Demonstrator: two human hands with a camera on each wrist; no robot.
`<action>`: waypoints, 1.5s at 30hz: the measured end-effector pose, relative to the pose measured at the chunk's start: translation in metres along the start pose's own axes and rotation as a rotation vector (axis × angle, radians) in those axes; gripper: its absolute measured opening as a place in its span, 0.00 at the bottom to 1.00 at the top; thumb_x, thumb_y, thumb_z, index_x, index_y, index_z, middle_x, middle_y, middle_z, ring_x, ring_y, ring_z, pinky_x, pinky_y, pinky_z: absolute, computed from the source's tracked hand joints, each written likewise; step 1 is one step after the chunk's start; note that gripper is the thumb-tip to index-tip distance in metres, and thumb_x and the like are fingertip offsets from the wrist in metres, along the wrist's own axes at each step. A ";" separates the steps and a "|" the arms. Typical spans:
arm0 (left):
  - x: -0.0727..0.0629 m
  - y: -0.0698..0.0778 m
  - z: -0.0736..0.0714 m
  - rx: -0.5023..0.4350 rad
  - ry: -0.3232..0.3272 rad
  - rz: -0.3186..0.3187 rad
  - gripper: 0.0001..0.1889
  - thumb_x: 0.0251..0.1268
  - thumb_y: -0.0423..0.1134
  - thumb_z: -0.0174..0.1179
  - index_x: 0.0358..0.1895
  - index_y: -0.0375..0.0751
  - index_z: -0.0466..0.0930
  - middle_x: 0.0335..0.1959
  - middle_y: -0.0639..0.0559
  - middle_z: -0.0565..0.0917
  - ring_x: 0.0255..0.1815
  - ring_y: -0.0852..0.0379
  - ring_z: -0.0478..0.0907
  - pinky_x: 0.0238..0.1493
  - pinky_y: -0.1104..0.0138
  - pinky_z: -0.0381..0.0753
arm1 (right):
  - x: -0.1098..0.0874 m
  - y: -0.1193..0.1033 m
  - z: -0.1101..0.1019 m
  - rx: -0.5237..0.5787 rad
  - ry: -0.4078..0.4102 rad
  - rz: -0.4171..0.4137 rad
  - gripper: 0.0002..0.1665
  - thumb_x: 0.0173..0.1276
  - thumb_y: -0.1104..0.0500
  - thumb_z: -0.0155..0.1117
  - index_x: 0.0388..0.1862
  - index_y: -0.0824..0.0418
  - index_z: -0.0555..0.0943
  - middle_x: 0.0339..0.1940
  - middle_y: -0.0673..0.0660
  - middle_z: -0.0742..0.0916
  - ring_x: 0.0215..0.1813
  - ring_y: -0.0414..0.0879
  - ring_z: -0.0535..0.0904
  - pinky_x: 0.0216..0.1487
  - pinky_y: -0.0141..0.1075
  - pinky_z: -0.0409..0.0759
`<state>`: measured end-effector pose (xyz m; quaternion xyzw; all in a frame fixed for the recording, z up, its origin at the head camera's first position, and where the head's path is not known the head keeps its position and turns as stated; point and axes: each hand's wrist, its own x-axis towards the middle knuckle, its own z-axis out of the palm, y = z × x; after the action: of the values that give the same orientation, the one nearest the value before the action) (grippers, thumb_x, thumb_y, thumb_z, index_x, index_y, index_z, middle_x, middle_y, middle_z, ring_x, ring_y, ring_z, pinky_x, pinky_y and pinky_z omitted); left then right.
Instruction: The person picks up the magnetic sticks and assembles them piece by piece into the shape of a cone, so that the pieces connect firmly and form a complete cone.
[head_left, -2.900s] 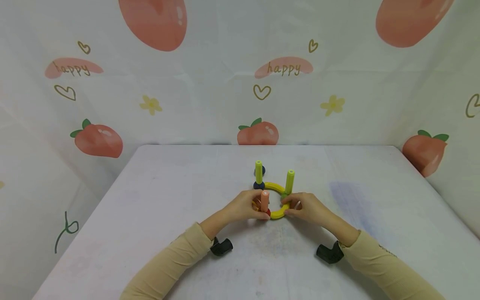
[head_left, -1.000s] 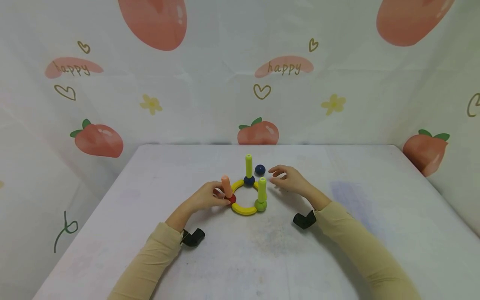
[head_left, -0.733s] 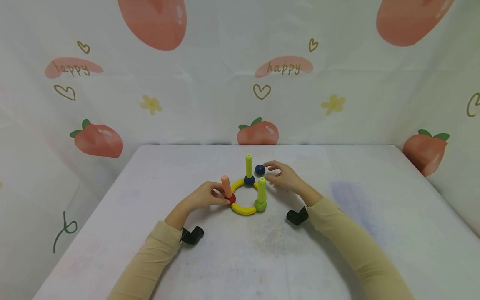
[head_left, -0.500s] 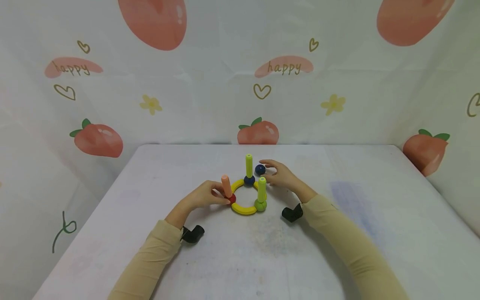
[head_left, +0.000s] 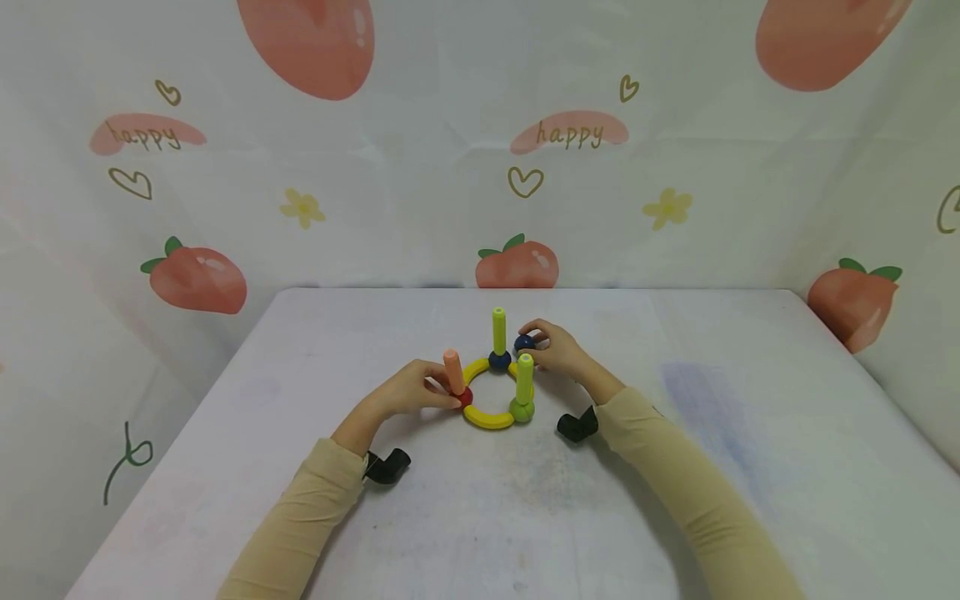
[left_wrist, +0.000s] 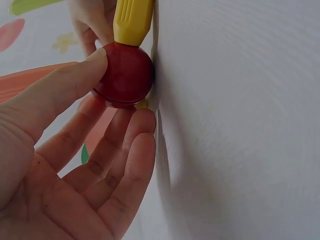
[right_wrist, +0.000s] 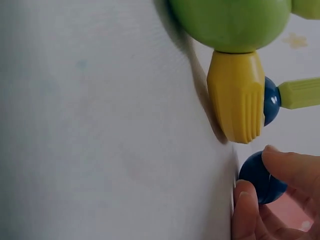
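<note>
A ring of curved yellow rods (head_left: 489, 418) joined by balls lies on the table. Its red ball (left_wrist: 127, 75) carries an upright orange rod (head_left: 453, 372); its green ball (head_left: 522, 409) and its blue ball (head_left: 499, 360) each carry an upright lime rod. My left hand (head_left: 408, 388) holds the red ball between thumb and fingers at the ring's left side. At the back right, my right hand (head_left: 561, 350) pinches a loose dark blue ball (right_wrist: 260, 177) between thumb and fingers. That ball is apart from the ring, close to the table surface.
The white table (head_left: 465, 517) extends around the ring, with its back edge against a printed cloth backdrop (head_left: 420, 167). Black wrist cameras sit under both wrists, the left one (head_left: 387, 467) and the right one (head_left: 577, 426) low over the table.
The ring with its rods has shifted left and turned. My right hand has left the ring, moved to the loose blue ball and taken hold of it. My left hand stays on the red ball.
</note>
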<state>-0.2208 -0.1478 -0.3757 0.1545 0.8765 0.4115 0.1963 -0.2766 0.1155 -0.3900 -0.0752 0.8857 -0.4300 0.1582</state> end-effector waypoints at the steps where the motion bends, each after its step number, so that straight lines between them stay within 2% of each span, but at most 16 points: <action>1: 0.000 0.000 0.000 0.001 0.000 -0.001 0.16 0.52 0.38 0.68 0.43 0.34 0.80 0.43 0.42 0.82 0.36 0.57 0.81 0.35 0.71 0.74 | -0.001 0.001 -0.001 0.002 0.001 -0.002 0.24 0.67 0.57 0.59 0.61 0.56 0.68 0.63 0.67 0.72 0.37 0.47 0.78 0.35 0.29 0.78; 10: 0.000 0.004 0.002 0.000 -0.005 0.003 0.15 0.52 0.37 0.68 0.43 0.33 0.80 0.43 0.41 0.82 0.33 0.60 0.79 0.32 0.71 0.73 | -0.011 0.008 -0.015 0.070 0.021 0.000 0.27 0.67 0.52 0.58 0.63 0.55 0.66 0.63 0.67 0.71 0.45 0.51 0.81 0.40 0.33 0.80; 17: 0.004 0.008 0.010 -0.009 -0.013 0.014 0.15 0.51 0.37 0.68 0.41 0.35 0.81 0.40 0.44 0.83 0.30 0.61 0.77 0.30 0.71 0.72 | -0.018 0.007 -0.028 0.109 0.039 -0.013 0.29 0.68 0.50 0.58 0.64 0.56 0.65 0.62 0.67 0.72 0.50 0.56 0.81 0.47 0.38 0.82; 28: 0.011 0.017 0.022 0.022 -0.033 0.063 0.14 0.51 0.37 0.69 0.41 0.34 0.81 0.38 0.44 0.84 0.29 0.62 0.79 0.34 0.73 0.75 | -0.039 0.001 -0.048 0.161 0.108 -0.110 0.29 0.68 0.49 0.58 0.64 0.57 0.65 0.57 0.67 0.77 0.51 0.62 0.79 0.47 0.37 0.82; 40: 0.018 0.026 0.035 0.051 -0.060 0.103 0.14 0.51 0.37 0.68 0.41 0.37 0.82 0.37 0.46 0.84 0.29 0.63 0.77 0.34 0.74 0.75 | -0.062 -0.028 -0.062 0.155 0.143 -0.264 0.26 0.68 0.53 0.58 0.61 0.60 0.66 0.53 0.67 0.80 0.40 0.43 0.80 0.44 0.31 0.80; 45: 0.020 0.030 0.039 0.061 -0.068 0.119 0.14 0.51 0.36 0.69 0.41 0.37 0.82 0.36 0.46 0.84 0.28 0.63 0.77 0.33 0.74 0.75 | -0.067 -0.039 -0.061 0.120 0.136 -0.303 0.24 0.67 0.53 0.59 0.60 0.59 0.67 0.52 0.66 0.80 0.42 0.47 0.80 0.44 0.33 0.81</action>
<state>-0.2169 -0.0949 -0.3793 0.2261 0.8708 0.3898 0.1965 -0.2346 0.1541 -0.3095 -0.1692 0.8455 -0.5052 0.0355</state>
